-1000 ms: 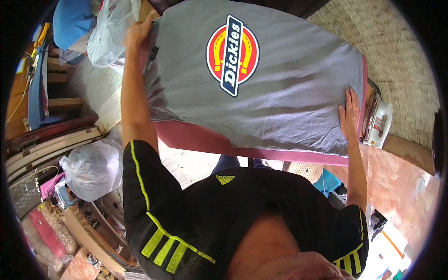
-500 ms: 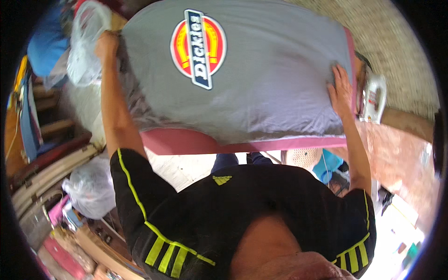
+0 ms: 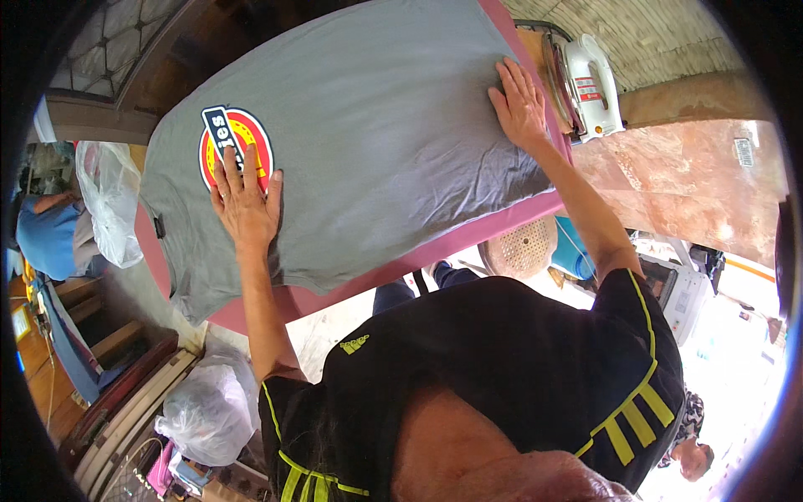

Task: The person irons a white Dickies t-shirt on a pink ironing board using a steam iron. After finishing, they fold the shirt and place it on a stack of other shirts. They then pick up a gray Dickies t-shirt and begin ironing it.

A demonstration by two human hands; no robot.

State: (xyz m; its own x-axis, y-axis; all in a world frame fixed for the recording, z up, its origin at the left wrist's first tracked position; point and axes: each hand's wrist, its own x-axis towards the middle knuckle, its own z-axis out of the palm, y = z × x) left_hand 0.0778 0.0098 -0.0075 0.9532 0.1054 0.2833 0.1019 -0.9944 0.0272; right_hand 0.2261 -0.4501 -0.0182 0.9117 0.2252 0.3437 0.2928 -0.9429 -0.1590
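Note:
A grey T-shirt with a round red and yellow print lies spread over a pink-covered ironing board. My left hand rests flat on the shirt, its fingertips over the lower part of the print. Near the board's right end, my right hand lies flat on the shirt, fingers spread and holding nothing. Small wrinkles show in the cloth below and left of that hand. A white iron stands just past the board's right end, apart from my right hand.
White plastic bags hang at the left, and a stuffed clear bag sits lower down. Under the board is a beige perforated stool seat. A person in blue is at the far left; another person shows at the lower right.
My left hand has moved from the shirt's far left edge onto the print and now lies flat. My right hand stays near the right end. The whole view has turned.

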